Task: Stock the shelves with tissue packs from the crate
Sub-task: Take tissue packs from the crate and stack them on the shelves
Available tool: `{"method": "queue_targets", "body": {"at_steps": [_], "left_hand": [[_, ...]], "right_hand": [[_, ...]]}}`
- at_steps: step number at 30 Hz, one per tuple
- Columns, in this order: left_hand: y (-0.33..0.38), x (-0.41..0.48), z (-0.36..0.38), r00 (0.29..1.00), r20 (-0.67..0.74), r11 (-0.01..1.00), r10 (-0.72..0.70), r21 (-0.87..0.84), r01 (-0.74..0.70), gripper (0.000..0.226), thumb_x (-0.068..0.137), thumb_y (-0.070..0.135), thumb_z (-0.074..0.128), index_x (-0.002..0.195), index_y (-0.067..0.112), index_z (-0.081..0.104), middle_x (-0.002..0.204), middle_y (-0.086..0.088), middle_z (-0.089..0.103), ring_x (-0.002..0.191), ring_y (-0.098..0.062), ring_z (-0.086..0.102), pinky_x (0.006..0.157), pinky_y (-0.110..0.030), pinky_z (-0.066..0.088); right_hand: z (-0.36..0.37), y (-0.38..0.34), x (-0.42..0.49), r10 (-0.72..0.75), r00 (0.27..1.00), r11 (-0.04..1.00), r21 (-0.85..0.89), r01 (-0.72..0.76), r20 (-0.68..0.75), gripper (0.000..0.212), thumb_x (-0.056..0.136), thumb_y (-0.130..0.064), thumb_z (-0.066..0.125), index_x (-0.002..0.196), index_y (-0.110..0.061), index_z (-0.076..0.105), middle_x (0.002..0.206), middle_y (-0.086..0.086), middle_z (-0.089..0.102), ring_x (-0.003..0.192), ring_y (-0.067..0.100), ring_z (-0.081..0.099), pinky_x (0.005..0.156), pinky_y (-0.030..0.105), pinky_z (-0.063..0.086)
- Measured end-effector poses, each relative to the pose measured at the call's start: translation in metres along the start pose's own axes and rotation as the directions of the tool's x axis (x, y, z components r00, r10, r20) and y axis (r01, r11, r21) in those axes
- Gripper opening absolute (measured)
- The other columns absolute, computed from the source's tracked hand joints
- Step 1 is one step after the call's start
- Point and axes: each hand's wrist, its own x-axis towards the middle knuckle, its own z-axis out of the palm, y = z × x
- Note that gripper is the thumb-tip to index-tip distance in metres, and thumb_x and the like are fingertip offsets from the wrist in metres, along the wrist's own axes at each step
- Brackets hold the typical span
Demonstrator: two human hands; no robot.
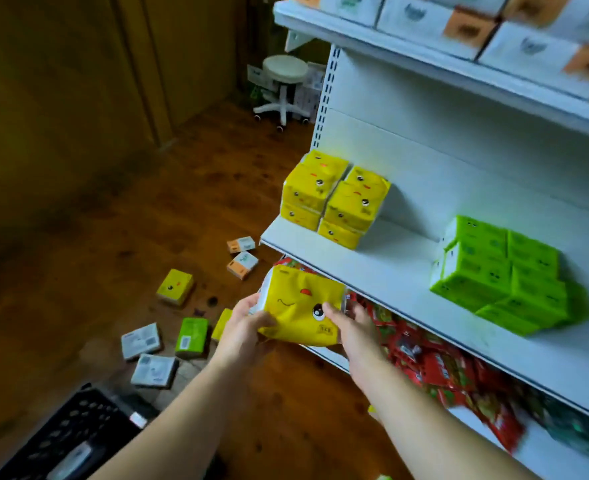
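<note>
Both hands on one yellow pack (pixel 301 306), held just in front of the middle shelf (pixel 390 261) edge. The left hand (pixel 244 327) has its left end and the right hand (pixel 352 327) its right, each grip curled tight round it. On that shelf sits a yellow stack (pixel 331 199) (two columns, three high by my count), and well apart from it a green stack (pixel 500 271), too blurred to count. Seven loose packs lie on the floor (pixel 113 220): two white packs (pixel 140 341), two orange-white packs (pixel 243 265), two yellow floor packs (pixel 175 287), one green pack (pixel 192 336). One black crate (pixel 61 434) sits bottom left.
</note>
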Motion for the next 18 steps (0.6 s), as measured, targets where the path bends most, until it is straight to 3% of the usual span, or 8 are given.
{"method": "queue_targets", "body": {"at_steps": [3,5,7,9,11,14,18], "left_hand": [[0.004,0.029,0.06,0.999,0.039,1.0,0.012,-0.024,-0.011,0.05,0.063,0.007,0.051,0.112,0.012,0.058,0.088,-0.012,0.063,0.066,-0.018,0.061,0.058,-0.027,0.05],[0.004,0.047,0.095,0.999,0.034,1.0,0.001,-0.02,-0.001,0.037,0.077,0.001,0.044,0.108,0.015,0.059,0.083,-0.007,0.061,0.07,-0.019,0.058,0.063,-0.028,0.049],[0.006,0.064,0.128,0.999,0.041,1.0,-0.012,0.0,0.012,0.033,0.08,-0.002,0.041,0.1,0.016,0.06,0.077,-0.005,0.056,0.069,-0.02,0.054,0.067,-0.03,0.047],[0.004,0.079,0.156,0.996,0.086,0.999,-0.019,0.035,0.016,0.03,0.08,-0.003,0.04,0.09,0.016,0.061,0.074,-0.008,0.049,0.064,-0.019,0.049,0.063,-0.028,0.042],[0.0,0.098,0.177,0.994,0.104,0.998,-0.024,0.068,0.017,0.029,0.082,-0.003,0.04,0.091,0.015,0.061,0.071,-0.009,0.046,0.059,-0.018,0.044,0.059,-0.026,0.037],[-0.009,0.129,0.203,1.0,0.01,0.995,-0.025,0.094,0.024,0.022,0.086,0.003,0.051,0.107,0.009,0.051,0.071,-0.01,0.05,0.055,-0.018,0.044,0.056,-0.026,0.037],[-0.016,0.17,0.225,0.999,-0.054,0.992,-0.008,0.127,0.014,0.018,0.087,0.007,0.058,0.1,0.008,0.045,0.073,-0.01,0.052,0.058,-0.019,0.046,0.058,-0.028,0.041]], "right_hand": [[-0.049,-0.019,0.027,0.017,1.0,0.998,0.057,-0.017,0.013,0.035,0.07,-0.033,0.075,0.098,-0.019,0.059,0.105,0.009,0.07,0.089,0.028,0.067,0.055,0.024,0.05],[-0.078,-0.028,0.046,0.034,0.998,0.996,0.079,-0.038,0.043,0.034,0.07,-0.029,0.075,0.096,-0.022,0.056,0.102,0.01,0.069,0.082,0.032,0.067,0.048,0.023,0.046],[-0.103,-0.037,0.064,0.028,0.999,0.994,0.101,-0.031,0.03,0.029,0.074,-0.024,0.073,0.097,-0.024,0.056,0.099,0.009,0.07,0.077,0.029,0.067,0.053,0.032,0.051],[-0.124,-0.041,0.081,0.025,0.999,0.995,0.094,-0.021,-0.044,0.037,0.064,-0.029,0.077,0.097,-0.026,0.059,0.104,0.009,0.07,0.088,0.029,0.068,0.074,0.046,0.056],[-0.141,-0.046,0.098,0.006,0.994,0.997,0.072,0.002,-0.111,0.04,0.064,-0.031,0.078,0.099,-0.025,0.059,0.105,0.009,0.07,0.095,0.027,0.066,0.089,0.049,0.052],[-0.16,-0.047,0.125,0.02,0.983,0.995,0.105,-0.001,-0.183,0.029,0.08,-0.022,0.072,0.102,-0.022,0.053,0.096,0.0,0.064,0.087,0.018,0.061,0.085,0.045,0.054],[-0.166,-0.044,0.166,0.038,0.961,0.988,0.156,0.005,-0.275,0.028,0.082,-0.019,0.07,0.1,-0.019,0.049,0.1,0.008,0.06,0.087,0.025,0.06,0.065,0.036,0.052]]}}
